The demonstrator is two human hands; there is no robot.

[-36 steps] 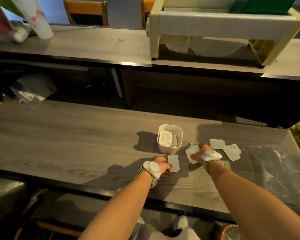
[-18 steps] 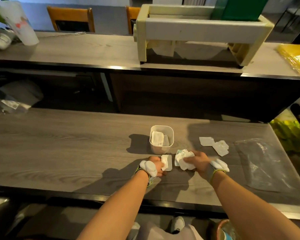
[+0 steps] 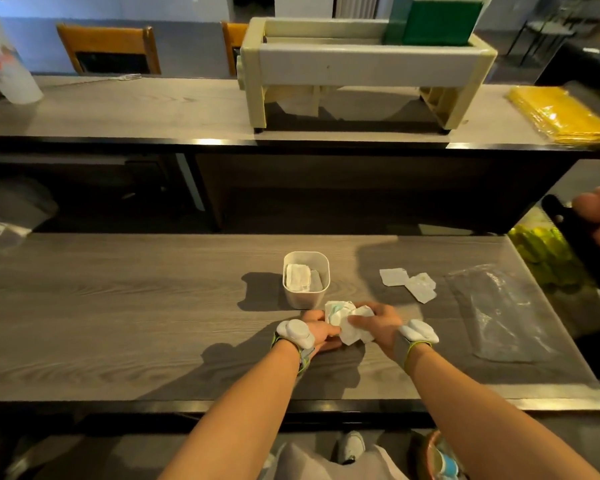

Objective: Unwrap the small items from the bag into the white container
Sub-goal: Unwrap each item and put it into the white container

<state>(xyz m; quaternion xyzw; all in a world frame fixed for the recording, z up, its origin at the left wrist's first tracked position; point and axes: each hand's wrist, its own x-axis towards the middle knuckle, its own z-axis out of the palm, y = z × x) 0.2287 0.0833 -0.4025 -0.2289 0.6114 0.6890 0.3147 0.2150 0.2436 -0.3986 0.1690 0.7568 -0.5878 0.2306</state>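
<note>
Your left hand (image 3: 317,332) and right hand (image 3: 378,322) both pinch one crumpled white wrapped item (image 3: 345,320) — held just in front of the white container (image 3: 305,278), which holds unwrapped pieces; the clear bag (image 3: 499,313) lies right.

Both forearms are stretched forward and angled inward, the wrists brought close together. The left hand (image 3: 317,332) is turned knuckles-up, its fingers curled in a grip. The right hand (image 3: 378,322) is set just beside it, fingers bent and pinched closed. A white device is strapped on each wrist.
</note>
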